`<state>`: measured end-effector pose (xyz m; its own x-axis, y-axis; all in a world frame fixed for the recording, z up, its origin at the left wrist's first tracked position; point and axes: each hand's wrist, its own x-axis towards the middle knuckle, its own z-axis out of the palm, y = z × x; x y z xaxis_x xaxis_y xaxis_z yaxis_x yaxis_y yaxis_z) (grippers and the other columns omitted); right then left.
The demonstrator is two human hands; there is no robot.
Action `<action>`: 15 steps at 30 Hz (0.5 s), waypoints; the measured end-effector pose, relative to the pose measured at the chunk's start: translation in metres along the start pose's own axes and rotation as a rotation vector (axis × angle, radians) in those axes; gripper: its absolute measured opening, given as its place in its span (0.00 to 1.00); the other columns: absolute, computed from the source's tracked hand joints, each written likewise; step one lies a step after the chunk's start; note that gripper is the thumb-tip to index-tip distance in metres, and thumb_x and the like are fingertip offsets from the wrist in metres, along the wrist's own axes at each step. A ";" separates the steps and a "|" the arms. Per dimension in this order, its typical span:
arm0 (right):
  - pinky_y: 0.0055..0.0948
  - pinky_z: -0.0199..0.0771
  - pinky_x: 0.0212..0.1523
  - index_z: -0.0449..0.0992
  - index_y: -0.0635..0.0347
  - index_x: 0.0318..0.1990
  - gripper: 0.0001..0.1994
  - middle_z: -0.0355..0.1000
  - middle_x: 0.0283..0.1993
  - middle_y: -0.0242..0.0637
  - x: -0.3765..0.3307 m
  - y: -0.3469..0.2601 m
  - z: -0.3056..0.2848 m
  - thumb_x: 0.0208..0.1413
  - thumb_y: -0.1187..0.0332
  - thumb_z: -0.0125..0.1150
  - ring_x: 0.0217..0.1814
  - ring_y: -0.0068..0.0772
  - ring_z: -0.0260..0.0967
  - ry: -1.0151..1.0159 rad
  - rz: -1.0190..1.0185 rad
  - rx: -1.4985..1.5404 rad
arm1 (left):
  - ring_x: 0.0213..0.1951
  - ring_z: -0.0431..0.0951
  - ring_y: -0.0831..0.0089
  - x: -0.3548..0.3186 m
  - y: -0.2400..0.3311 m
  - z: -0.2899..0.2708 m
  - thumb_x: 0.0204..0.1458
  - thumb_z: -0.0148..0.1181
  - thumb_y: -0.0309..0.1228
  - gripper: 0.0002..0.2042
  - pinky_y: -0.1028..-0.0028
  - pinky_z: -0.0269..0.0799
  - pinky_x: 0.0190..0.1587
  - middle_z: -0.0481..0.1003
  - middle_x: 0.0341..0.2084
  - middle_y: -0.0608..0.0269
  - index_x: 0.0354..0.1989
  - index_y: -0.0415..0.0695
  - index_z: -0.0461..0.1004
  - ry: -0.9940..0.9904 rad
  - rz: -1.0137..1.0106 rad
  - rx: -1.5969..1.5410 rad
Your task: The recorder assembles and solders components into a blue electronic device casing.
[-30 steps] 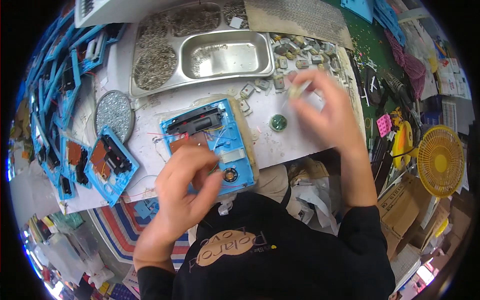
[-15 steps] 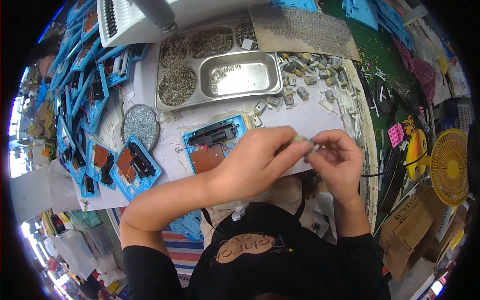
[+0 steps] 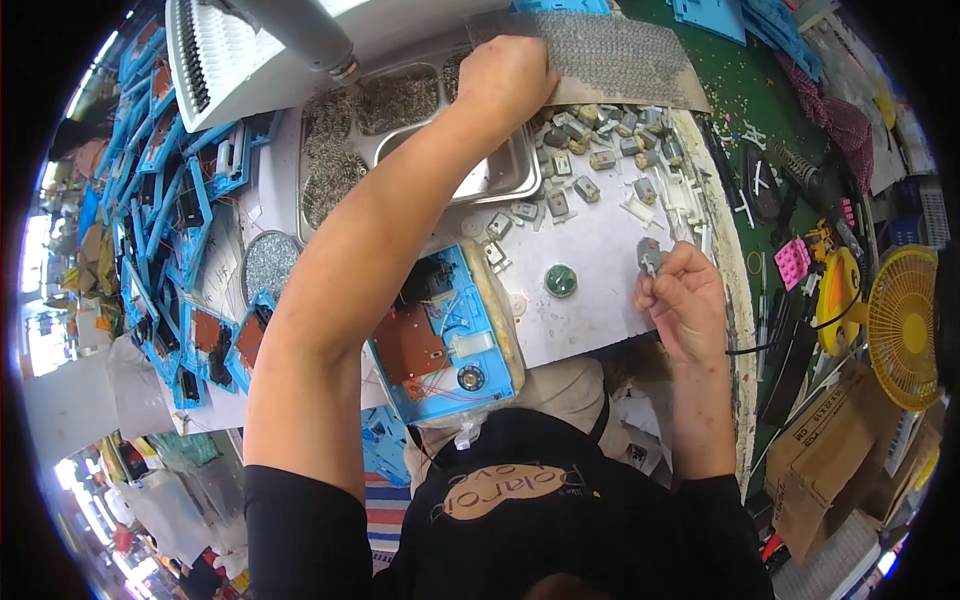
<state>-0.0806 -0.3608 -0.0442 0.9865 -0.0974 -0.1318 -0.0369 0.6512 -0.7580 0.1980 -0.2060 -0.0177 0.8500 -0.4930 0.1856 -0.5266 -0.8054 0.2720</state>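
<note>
My left hand (image 3: pixel 510 75) reaches far across the table, fingers curled down at the far edge of the metal tray (image 3: pixel 505 180), beside a heap of small grey motors (image 3: pixel 590 135); what it grips is hidden. My right hand (image 3: pixel 682 300) sits near the table's right edge, pinching a small grey motor (image 3: pixel 649 252) upright between fingertips. An open blue plastic casing (image 3: pixel 445 335) with a brown circuit board and red wires lies under my left forearm. A round green part (image 3: pixel 560 280) rests on the white tabletop between the casing and my right hand.
Many more blue casings (image 3: pixel 170 220) are stacked along the left. A white device with a grey handle (image 3: pixel 270 50) stands at the back. A round dish of small metal pieces (image 3: pixel 268 265) sits left. A yellow fan (image 3: pixel 905 320) and cardboard boxes (image 3: pixel 830 450) are at right.
My left hand left my right hand in front of me and stretched out to the far side of the metal tray. My right hand moved slightly right, still holding the small motor.
</note>
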 end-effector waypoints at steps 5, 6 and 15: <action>0.24 0.74 0.37 0.74 0.67 0.47 0.13 0.74 0.31 0.37 -0.004 -0.010 0.007 0.54 0.82 0.66 0.32 0.27 0.73 0.037 -0.016 -0.142 | 0.40 0.84 0.50 -0.007 0.006 -0.001 0.55 0.60 0.34 0.09 0.57 0.81 0.44 0.82 0.34 0.47 0.38 0.44 0.82 0.096 0.153 0.044; 0.23 0.73 0.37 0.75 0.67 0.50 0.15 0.73 0.32 0.36 -0.006 -0.014 0.013 0.54 0.83 0.65 0.33 0.26 0.72 0.069 -0.019 -0.202 | 0.39 0.84 0.50 -0.007 0.008 -0.002 0.56 0.60 0.33 0.07 0.58 0.81 0.43 0.82 0.34 0.47 0.37 0.44 0.81 0.127 0.226 0.069; 0.33 0.71 0.34 0.76 0.59 0.56 0.20 0.70 0.29 0.42 0.016 -0.006 0.031 0.54 0.75 0.62 0.28 0.36 0.69 -0.355 -0.028 -1.284 | 0.36 0.82 0.68 -0.146 0.033 -0.100 0.57 0.63 0.23 0.04 0.71 0.78 0.38 0.81 0.33 0.56 0.39 0.39 0.79 0.240 0.336 -0.629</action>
<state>-0.0602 -0.3430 -0.0225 0.9700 0.2284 -0.0828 0.0536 -0.5334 -0.8441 0.0552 -0.1282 0.0588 0.6528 -0.5359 0.5354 -0.7280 -0.2486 0.6389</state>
